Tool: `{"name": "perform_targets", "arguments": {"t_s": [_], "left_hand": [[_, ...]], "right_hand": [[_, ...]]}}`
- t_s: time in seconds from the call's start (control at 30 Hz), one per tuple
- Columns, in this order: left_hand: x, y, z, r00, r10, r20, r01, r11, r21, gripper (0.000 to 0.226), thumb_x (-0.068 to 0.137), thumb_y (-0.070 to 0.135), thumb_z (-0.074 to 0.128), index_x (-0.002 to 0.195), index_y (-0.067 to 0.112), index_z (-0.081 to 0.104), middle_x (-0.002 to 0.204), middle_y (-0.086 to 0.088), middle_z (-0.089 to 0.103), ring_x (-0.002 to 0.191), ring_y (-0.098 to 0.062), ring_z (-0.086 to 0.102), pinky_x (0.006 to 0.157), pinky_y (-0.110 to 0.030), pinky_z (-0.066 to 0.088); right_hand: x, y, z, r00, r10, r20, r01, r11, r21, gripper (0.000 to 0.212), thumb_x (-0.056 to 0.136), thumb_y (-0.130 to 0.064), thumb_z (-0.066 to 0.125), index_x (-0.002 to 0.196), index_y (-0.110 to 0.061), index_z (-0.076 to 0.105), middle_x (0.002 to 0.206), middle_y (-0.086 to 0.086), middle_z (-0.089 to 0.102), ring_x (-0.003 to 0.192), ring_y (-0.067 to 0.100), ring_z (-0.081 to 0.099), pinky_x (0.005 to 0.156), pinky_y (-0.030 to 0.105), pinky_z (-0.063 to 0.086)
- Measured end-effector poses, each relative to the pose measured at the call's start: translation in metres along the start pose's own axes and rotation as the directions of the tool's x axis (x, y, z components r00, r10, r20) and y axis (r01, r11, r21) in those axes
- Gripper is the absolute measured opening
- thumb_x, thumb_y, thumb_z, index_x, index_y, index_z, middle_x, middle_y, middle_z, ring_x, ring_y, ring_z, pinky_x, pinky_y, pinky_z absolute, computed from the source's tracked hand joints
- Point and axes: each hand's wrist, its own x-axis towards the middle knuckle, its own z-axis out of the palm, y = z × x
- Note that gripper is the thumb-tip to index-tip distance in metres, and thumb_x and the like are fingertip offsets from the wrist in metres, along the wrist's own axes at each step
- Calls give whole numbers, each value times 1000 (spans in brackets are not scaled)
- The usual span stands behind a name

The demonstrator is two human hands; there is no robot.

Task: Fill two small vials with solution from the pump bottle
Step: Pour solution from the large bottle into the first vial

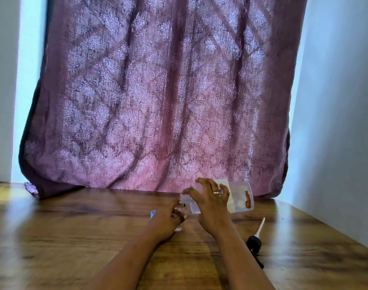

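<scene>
The pump bottle (239, 197) is tipped almost flat on its side, just above the far middle of the worktop (74, 237). It is clear plastic with a white label bearing dark letters and a red-orange print near its base. The base points right and the open neck points left and slightly down. The right hand (212, 206) grasps it from above, fingers spread and curled over the shoulder end, with a ring (216, 192) on one finger.

Right under the neck, the left hand (168, 220) is wrapped round a small clear vial (180, 209). Only a glint of it shows between the fingers, and I cannot tell how full it is. A small pale thing peeks out below that hand, too hidden to name.

Just left of the left hand lies a light blue cap (153, 214). To the right, near the right forearm, the black pump head (254, 243) lies on the wood with its pale dip tube (260, 226) pointing away toward the bottle. Behind everything hangs a purple patterned curtain (158, 91), its hem touching the worktop's back edge, with pale walls (335, 122) either side.
</scene>
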Motion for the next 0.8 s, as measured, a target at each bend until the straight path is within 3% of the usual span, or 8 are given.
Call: {"name": "perform_targets", "arguments": {"t_s": [0.17, 0.47, 0.8], "left_hand": [[-2, 2, -1, 1000, -8, 9, 8, 1000, -2, 35, 88, 34, 62, 116, 48, 46, 95, 29, 57, 90, 6, 56, 63, -6, 44], [-1, 1, 0, 1000, -4, 2, 4, 1000, -9, 36, 87, 33, 62, 105, 57, 44, 98, 26, 60, 93, 6, 57, 72, -11, 42], [3, -3, 0, 1000, -2, -1, 2, 1000, -8, 31, 86, 30, 65, 110, 44, 50, 97, 22, 61, 90, 4, 58, 72, -14, 45]], "right_hand": [[0, -1, 0, 1000, -1, 6, 1, 1000, 17, 83, 58, 3, 61, 120, -47, 40, 141, -1, 31, 136, 23, 20, 100, 44, 7], [-1, 0, -1, 1000, 4, 11, -5, 1000, 25, 80, 61, -1, 63, 121, -48, 39, 143, -1, 29, 137, 22, 18, 101, 45, 6], [-1, 2, -2, 1000, 15, 23, -16, 1000, 26, 82, 62, 1, 60, 122, -50, 36, 144, -3, 23, 138, 20, 11, 101, 45, 3]]}}
